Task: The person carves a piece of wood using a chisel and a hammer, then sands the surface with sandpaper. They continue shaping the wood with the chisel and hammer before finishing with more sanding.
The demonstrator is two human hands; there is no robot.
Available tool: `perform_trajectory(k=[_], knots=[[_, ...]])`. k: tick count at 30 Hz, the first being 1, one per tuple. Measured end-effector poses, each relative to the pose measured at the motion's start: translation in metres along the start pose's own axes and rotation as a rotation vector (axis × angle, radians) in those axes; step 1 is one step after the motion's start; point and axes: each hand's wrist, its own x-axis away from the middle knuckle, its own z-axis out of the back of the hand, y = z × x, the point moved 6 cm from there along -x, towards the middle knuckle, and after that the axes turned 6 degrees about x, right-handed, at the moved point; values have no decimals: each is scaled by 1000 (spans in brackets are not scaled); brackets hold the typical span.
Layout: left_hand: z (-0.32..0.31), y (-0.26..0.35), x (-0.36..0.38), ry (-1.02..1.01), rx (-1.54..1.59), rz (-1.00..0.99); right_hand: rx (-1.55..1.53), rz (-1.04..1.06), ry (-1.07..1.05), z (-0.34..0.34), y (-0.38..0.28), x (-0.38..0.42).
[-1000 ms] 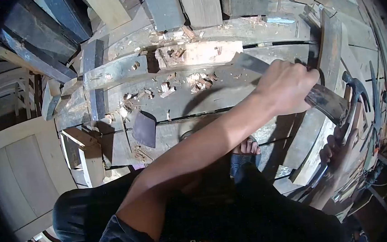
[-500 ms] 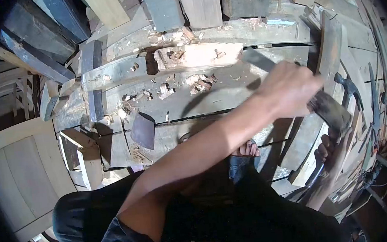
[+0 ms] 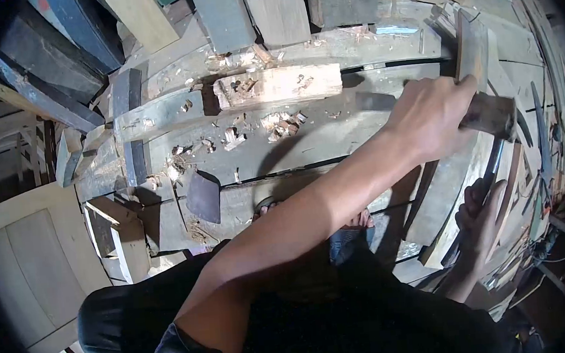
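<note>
My left hand (image 3: pixel 427 115) reaches across to the right, its fingers wrapped round the middle of a dark, worn bar-like block (image 3: pixel 490 117). The bar's flat grey end sticks out to the left of the fist. Lower right, my right hand (image 3: pixel 482 220) is closed round a slim tool (image 3: pixel 495 156) with a narrow shaft. What kind of tool it is I cannot make out. The block is above the right hand, with a gap between them. Left of my left hand lies a pale wooden beam (image 3: pixel 275 86) with cut holes and chips in them.
Wood chips (image 3: pixel 283 124) litter the plank floor. A dark, curved-edged flat piece (image 3: pixel 203 197) lies near my foot. A small wooden frame (image 3: pixel 118 232) stands at left, a panelled board (image 3: pixel 40 258) beyond it. Timbers (image 3: pixel 276 8) stand along the back. Scrap strips lie right.
My left hand has lifted the dark end of the block up and away from my right hand, turning it closer to level. My right hand stays low at the right.
</note>
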Motion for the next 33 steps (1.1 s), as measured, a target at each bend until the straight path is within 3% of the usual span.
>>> perform_trajectory(k=[4, 7, 13, 22, 26, 28, 29, 30, 32, 33], knots=[[-1, 3, -8, 41, -7, -9, 32, 16, -22, 3, 4, -4], [-4, 2, -10, 12, -142, -17, -36, -42, -179, 11, 18, -16], [-13, -11, -22, 34, -163, -52, -66, -11, -82, 12, 16, -15], [-22, -33, -33, 45, -196, 0, -97, -46, -171, 27, 24, -24], [-44, -46, -37, 63, -341, -40, -16, -4, -84, 37, 13, -28], [-51, -53, -39, 60, -377, -27, 52, -17, 118, 60, 8, -34], [-54, -55, -39, 53, -409, -32, -66, 38, -129, 84, 21, -57], [-52, -56, -38, 58, -407, -27, -67, 149, -226, 82, 7, -52], [-53, -55, -39, 68, -386, -33, -283, 204, -168, 93, 0, -64], [-53, -56, -40, 28, -358, 7, -124, 284, 117, 72, -24, -36]])
